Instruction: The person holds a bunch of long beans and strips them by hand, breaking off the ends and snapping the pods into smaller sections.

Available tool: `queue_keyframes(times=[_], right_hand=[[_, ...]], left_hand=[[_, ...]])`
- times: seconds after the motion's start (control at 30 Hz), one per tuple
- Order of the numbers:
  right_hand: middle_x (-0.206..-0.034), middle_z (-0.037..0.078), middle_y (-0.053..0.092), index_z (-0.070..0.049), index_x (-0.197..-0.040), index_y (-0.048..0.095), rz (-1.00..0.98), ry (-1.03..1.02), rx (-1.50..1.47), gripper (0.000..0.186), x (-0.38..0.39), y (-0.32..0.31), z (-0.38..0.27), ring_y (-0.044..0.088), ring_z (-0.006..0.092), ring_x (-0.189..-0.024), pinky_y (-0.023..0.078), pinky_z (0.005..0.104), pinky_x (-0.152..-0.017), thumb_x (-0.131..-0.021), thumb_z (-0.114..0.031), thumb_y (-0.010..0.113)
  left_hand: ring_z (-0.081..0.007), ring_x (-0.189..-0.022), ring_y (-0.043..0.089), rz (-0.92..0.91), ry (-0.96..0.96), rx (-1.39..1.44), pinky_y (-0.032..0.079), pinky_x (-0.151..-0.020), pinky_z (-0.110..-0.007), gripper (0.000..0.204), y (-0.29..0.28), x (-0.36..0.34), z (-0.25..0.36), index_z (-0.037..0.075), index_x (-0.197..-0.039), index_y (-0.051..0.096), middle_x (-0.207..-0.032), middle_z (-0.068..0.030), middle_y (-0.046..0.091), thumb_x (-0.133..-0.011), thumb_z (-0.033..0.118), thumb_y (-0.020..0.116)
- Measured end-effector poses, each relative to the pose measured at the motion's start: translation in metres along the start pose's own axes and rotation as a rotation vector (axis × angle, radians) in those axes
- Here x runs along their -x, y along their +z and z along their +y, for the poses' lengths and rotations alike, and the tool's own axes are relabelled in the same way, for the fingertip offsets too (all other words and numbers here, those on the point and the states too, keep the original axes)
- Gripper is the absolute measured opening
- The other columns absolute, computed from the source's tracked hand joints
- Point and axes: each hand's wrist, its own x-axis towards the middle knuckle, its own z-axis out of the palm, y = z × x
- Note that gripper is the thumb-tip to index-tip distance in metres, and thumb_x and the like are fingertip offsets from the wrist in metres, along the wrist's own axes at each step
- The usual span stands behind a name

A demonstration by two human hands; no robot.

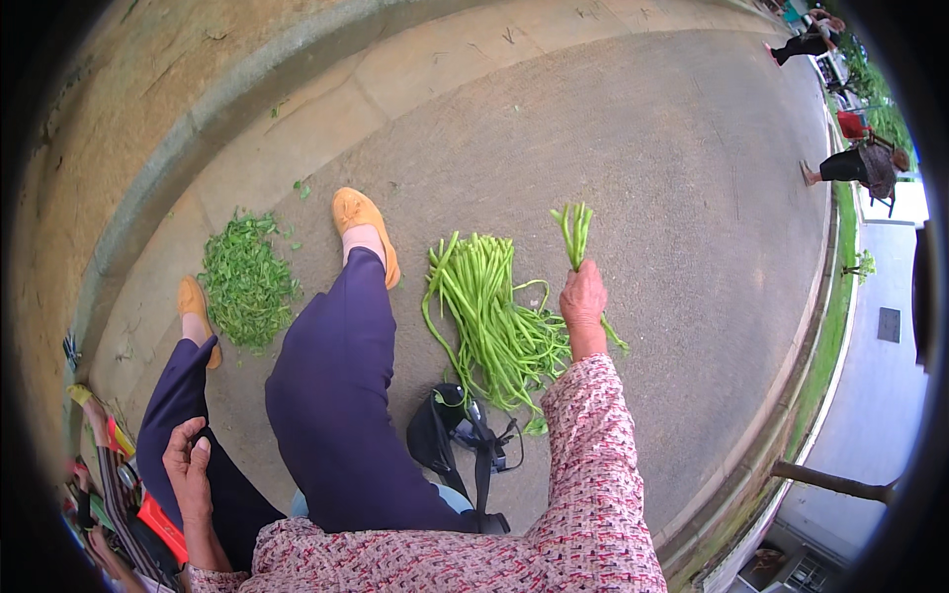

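In the head view we count two bare hands. Our right hand (583,295) has its fingers wrapped shut around one small bunch of slender, light-green stalks (575,233), whose cut-looking ends stick up past the fist. Our left hand (188,463) is held up over the left leg, fingers half curled near the thumb — whether they pinch anything, we cannot tell.

On the grey paved ground we count two heaps: one pile of long green stalks (476,296), too tangled to number, just left of the right hand, and one low mound of loose dark-green leaves (247,282) between our two orange slip-on shoes (358,217). One black strapped bag (425,440) sits beside the stalk pile — and two people (868,168) show well apart, at upper right.
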Motion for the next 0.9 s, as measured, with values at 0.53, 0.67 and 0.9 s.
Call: queue_keyframes(times=[0.53, 0.67, 0.9], right_hand=[[-0.123, 0.013, 0.052, -0.010, -0.122, 0.049, -0.374, 0.173, 0.034, 0.042, 0.035, 0.081, -0.031, 0.048, 0.0305, -0.116, 0.035, 0.0545, -0.092, -0.085, -0.029, 0.054], [-0.102, 0.014, 0.056, -0.008, -0.110, 0.054, -0.022, -0.013, -0.191, 0.035, 0.060, 0.068, -0.036, 0.055, 0.0342, -0.095, 0.045, 0.0466, -0.077, -0.079, -0.022, 0.064], [-0.101, 0.013, 0.053, -0.005, -0.105, 0.050, -0.188, -0.088, -0.026, 0.053, 0.108, 0.080, -0.093, 0.055, 0.0310, -0.095, 0.046, 0.0439, -0.076, -0.068, -0.032, 0.075]], left_hand=[[-0.0181, -0.098, 0.054, -0.112, -0.055, -0.115, 0.038, -0.090, -0.030, 0.027, 0.026, -0.010, 0.007, -0.004, -0.099, 0.060, -0.098, -0.0081, 0.060, -0.080, 0.015, 0.059], [-0.0180, -0.098, 0.054, -0.103, -0.051, -0.080, 0.038, -0.090, -0.029, 0.027, 0.024, -0.007, -0.001, -0.004, -0.099, 0.061, -0.098, -0.0081, 0.060, -0.080, 0.014, 0.059], [-0.0177, -0.097, 0.054, -0.091, -0.076, -0.072, 0.038, -0.090, -0.029, 0.026, 0.020, 0.001, -0.006, -0.004, -0.100, 0.061, -0.098, -0.0080, 0.060, -0.080, 0.013, 0.059]])
